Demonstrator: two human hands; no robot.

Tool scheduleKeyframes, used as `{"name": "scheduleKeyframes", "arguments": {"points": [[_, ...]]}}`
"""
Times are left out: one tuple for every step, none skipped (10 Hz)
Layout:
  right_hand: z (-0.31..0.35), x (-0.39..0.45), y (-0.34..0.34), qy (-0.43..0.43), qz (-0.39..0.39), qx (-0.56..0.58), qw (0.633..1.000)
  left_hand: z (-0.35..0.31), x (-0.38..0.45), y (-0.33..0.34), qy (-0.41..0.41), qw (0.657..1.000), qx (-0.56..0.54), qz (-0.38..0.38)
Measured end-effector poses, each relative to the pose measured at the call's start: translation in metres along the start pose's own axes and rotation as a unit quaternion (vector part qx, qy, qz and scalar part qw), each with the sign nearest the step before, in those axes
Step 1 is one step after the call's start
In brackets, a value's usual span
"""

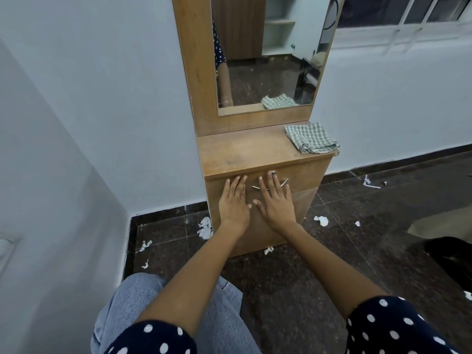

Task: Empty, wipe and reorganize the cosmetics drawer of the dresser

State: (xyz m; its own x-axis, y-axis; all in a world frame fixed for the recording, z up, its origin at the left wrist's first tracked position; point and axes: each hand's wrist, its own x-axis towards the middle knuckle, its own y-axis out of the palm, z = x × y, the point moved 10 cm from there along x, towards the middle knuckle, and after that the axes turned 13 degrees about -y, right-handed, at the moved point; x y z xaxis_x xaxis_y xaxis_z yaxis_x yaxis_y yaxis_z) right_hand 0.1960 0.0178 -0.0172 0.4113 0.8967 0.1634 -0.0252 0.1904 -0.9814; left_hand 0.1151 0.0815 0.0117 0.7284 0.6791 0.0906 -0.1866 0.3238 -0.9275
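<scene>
While drawer (301,182) sits closed, left hand (233,200) & right hand (274,200) press flat on its front, fingers straight, holding nothing.

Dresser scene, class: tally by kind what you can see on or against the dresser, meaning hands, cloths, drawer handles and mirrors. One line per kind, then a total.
Hands: 2, left hand and right hand
Checked cloth: 1
Drawer handle: 1
Mirror: 1
Total: 5

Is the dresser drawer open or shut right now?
Shut. The drawer front sits flush under the dresser top, nothing of its inside shows, and the left hand and right hand lie flat against it.
</scene>
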Motion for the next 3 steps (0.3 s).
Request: {"name": "scheduleKeyframes", "arguments": {"points": [[0.000, 0.000, -0.001, 0.000, 0.007, -0.007, 1.000, 0.000, 0.000, -0.002, 0.001, 1.000, -0.016, 0.001], [0.005, -0.009, -0.012, 0.007, -0.010, 0.022, 1.000, -0.004, -0.015, -0.007, 0.024, 0.996, -0.087, 0.003], [0.014, -0.026, -0.024, 0.012, -0.071, 0.047, 0.996, -0.004, -0.039, -0.025, 0.069, 0.983, -0.153, -0.076]]}}
